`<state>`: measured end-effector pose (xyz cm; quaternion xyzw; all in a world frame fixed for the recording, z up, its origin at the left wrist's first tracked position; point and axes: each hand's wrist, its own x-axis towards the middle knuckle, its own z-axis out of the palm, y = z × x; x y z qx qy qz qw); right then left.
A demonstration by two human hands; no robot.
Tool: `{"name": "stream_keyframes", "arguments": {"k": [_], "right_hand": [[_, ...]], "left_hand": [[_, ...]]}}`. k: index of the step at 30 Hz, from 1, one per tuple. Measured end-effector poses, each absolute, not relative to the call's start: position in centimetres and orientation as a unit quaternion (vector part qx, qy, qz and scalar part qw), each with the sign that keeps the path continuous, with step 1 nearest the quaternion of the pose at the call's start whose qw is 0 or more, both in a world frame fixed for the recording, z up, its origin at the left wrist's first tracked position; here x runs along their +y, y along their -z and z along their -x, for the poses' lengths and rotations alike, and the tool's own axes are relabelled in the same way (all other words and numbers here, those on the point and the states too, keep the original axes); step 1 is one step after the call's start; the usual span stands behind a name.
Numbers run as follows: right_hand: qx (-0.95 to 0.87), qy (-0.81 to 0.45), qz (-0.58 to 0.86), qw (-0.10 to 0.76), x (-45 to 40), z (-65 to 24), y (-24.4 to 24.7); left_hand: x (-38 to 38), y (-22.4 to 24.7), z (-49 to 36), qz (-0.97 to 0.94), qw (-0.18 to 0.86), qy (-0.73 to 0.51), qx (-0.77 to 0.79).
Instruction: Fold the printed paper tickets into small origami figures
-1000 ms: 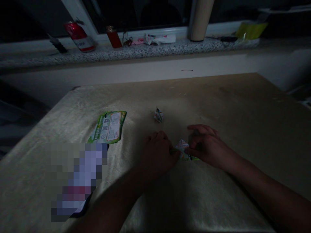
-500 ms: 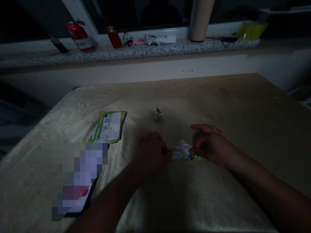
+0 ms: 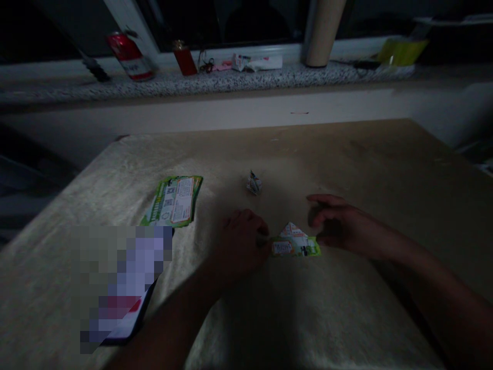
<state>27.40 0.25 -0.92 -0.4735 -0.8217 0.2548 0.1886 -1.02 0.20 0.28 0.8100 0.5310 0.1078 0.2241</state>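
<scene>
A partly folded green and white printed paper lies on the cloth-covered table, with a triangular flap pointing away from me. My left hand rests at its left end, fingers curled and the thumb by the paper's edge; whether it pinches the paper is too dark to tell. At the right end, my right hand hovers close by with its fingers apart and nothing between them. Beyond the hands stands a small folded paper piece. A stack of green printed sheets lies to the left.
A phone, mostly pixelated, lies at the near left of the table. Along the stone windowsill are a red can, a red bottle, crumpled wrappers, a tan cylinder and a yellow item.
My right hand has let go of the paper's right end and moved slightly right. More of the paper shows now. My left hand remains at the left end.
</scene>
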Motion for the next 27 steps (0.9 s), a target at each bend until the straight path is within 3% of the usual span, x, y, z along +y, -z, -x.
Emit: {"name": "stream_keyframes", "arguments": {"k": [6, 13, 20, 27], "right_hand": [[-0.818, -0.243, 0.469, 0.227, -0.1, -25.2, 1.2], [-0.837, -0.221, 0.455, 0.209, -0.4, -23.4, 1.5], [-0.799, -0.278, 0.431, 0.314, -0.2, -23.0, 1.0], [-0.789, -0.253, 0.367, 0.422, -0.6, -22.9, -0.1]], "left_hand": [[-0.4, 0.1, 0.6, -0.834, 0.231, -0.133, 0.483], [-0.8, 0.4, 0.2, -0.834, 0.221, -0.142, 0.485], [-0.4, 0.7, 0.1, -0.827, 0.234, -0.163, 0.484], [-0.2, -0.4, 0.5, -0.832, 0.241, -0.231, 0.442]]}}
